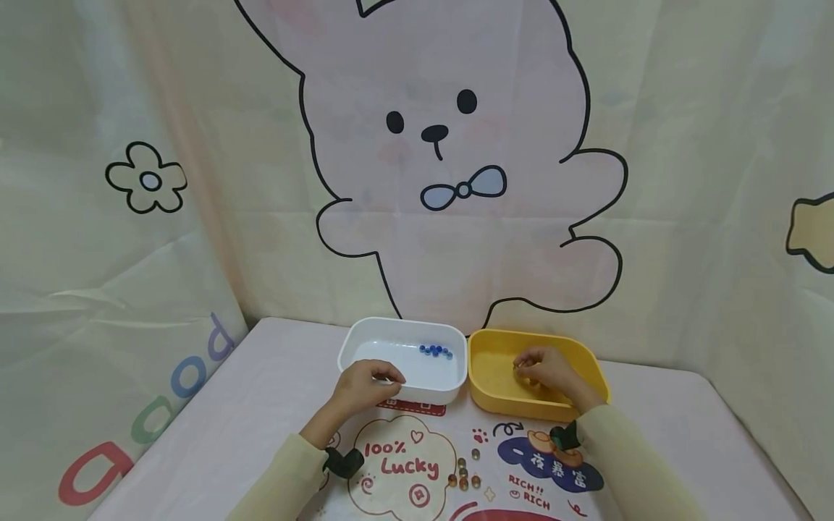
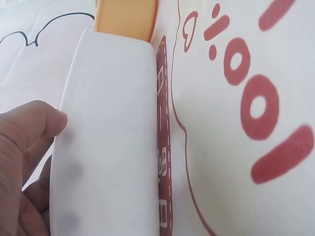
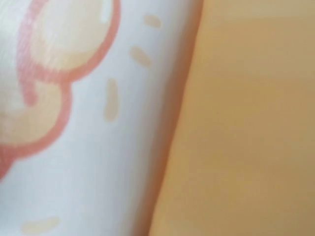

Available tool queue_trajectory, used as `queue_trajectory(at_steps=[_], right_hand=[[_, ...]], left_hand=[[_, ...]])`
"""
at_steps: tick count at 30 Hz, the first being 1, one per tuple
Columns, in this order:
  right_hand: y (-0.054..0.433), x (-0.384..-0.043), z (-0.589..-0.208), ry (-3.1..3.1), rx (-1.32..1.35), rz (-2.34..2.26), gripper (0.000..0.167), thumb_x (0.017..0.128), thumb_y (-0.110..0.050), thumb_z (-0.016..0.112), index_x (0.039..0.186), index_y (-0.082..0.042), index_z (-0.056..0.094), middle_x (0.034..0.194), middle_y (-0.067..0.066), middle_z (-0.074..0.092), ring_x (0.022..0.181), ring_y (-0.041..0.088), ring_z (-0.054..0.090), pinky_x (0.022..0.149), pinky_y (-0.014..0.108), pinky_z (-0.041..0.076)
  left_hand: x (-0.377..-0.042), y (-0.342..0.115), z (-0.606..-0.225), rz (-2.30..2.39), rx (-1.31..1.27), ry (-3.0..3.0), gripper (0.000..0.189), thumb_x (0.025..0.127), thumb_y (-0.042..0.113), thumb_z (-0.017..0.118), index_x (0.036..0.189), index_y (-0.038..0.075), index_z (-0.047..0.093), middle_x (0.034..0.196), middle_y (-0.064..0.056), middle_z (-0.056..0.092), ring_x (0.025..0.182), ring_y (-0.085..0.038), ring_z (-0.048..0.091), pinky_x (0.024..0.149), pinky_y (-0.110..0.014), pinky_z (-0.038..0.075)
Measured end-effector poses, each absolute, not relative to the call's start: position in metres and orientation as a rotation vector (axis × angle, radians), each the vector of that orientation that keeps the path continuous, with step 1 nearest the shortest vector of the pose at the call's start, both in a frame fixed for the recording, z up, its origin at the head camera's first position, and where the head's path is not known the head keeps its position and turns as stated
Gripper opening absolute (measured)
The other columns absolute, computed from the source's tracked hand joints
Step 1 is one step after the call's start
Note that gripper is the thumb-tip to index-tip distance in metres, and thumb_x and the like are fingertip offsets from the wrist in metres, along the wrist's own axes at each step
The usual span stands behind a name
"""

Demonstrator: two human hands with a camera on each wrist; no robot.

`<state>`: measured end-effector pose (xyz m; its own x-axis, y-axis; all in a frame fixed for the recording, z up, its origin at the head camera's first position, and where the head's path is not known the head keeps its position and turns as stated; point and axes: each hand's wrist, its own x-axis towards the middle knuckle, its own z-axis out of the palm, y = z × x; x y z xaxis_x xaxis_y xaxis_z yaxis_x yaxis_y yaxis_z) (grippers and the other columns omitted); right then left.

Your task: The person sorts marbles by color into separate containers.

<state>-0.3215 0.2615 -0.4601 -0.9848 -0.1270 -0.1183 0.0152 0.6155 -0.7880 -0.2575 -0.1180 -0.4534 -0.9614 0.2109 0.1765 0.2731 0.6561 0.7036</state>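
Observation:
At the white tray (image 1: 435,396), my left hand (image 1: 365,385) holds the front wall near its left end. A fingertip (image 2: 61,120) lies at the rim, and dark finger shadows show through the wall in the left wrist view. Several blue marbles (image 1: 435,351) lie at the back right inside the tray. My right hand (image 1: 549,367) is inside the yellow tray (image 1: 521,407), with thumb and fingertips pinched on a small amber marble (image 1: 515,367), mostly hidden. More amber pieces show partly below that hand. The right wrist view has only the yellow wall (image 3: 246,123) and printed mat.
Several amber and brownish marbles (image 1: 463,472) lie on the printed mat (image 1: 404,441) in front of the trays. The two trays stand side by side at the table's back edge. A curtain (image 1: 449,253) with a cartoon animal hangs behind.

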Motion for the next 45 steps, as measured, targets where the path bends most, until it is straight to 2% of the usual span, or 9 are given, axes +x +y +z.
queue_trajectory(at_steps=[7,14,21,27,31,39,45], right_hand=[[0.262,-0.325,-0.465,2.671,-0.069,-1.261,0.020,0.083,-0.012,0.071,0.101,-0.003,0.069,0.078,0.004,0.059,0.066,0.019,0.053,0.057,0.027,0.045],[0.262,-0.328,-0.469,2.700,-0.115,-1.230,0.018,0.082,-0.010,0.071,0.098,-0.003,0.070,0.079,0.004,0.060,0.067,0.017,0.053,0.060,0.027,0.047],[0.262,-0.326,-0.470,2.713,-0.121,-1.207,0.018,0.082,-0.008,0.071,0.098,-0.001,0.070,0.078,0.004,0.060,0.067,0.017,0.053,0.061,0.027,0.047],[0.263,-0.323,-0.465,2.677,-0.137,-1.176,0.036,0.081,-0.009,0.072,0.116,-0.005,0.063,0.085,0.008,0.057,0.067,0.018,0.052,0.060,0.026,0.046],[0.266,-0.320,-0.457,2.671,-0.215,-1.143,0.044,0.081,-0.012,0.074,0.122,-0.006,0.059,0.092,0.011,0.058,0.073,0.020,0.053,0.065,0.027,0.048],[0.267,-0.305,-0.439,2.750,-0.337,-1.084,0.036,0.082,-0.019,0.073,0.115,-0.007,0.065,0.101,0.010,0.065,0.086,0.021,0.057,0.075,0.030,0.052],[0.262,-0.291,-0.429,2.822,-0.405,-1.069,0.030,0.084,-0.021,0.071,0.110,-0.006,0.067,0.099,0.008,0.068,0.091,0.021,0.059,0.075,0.028,0.049]], left_hand=[[-0.257,-0.118,-0.452,-1.197,-0.405,-2.792,0.005,0.080,0.029,0.073,0.084,0.028,0.073,0.087,0.013,0.070,0.084,-0.010,0.060,0.069,-0.028,0.048],[-0.257,-0.117,-0.451,-1.180,-0.400,-2.800,0.005,0.080,0.031,0.073,0.084,0.027,0.073,0.087,0.015,0.069,0.087,-0.010,0.060,0.073,-0.031,0.048],[-0.257,-0.117,-0.453,-1.195,-0.395,-2.795,0.004,0.079,0.030,0.074,0.083,0.030,0.073,0.087,0.014,0.069,0.085,-0.010,0.060,0.069,-0.029,0.047],[-0.258,-0.117,-0.454,-1.189,-0.392,-2.801,0.004,0.079,0.029,0.074,0.083,0.032,0.072,0.087,0.014,0.069,0.084,-0.009,0.060,0.068,-0.028,0.047],[-0.258,-0.117,-0.453,-1.183,-0.390,-2.792,0.004,0.079,0.029,0.073,0.083,0.030,0.073,0.087,0.014,0.069,0.084,-0.010,0.060,0.070,-0.029,0.047],[-0.258,-0.117,-0.454,-1.183,-0.384,-2.795,0.004,0.079,0.030,0.074,0.083,0.031,0.072,0.087,0.014,0.069,0.086,-0.010,0.061,0.072,-0.030,0.048],[-0.259,-0.117,-0.456,-1.173,-0.389,-2.786,0.004,0.079,0.030,0.074,0.083,0.031,0.072,0.087,0.015,0.069,0.087,-0.010,0.061,0.073,-0.030,0.048]])
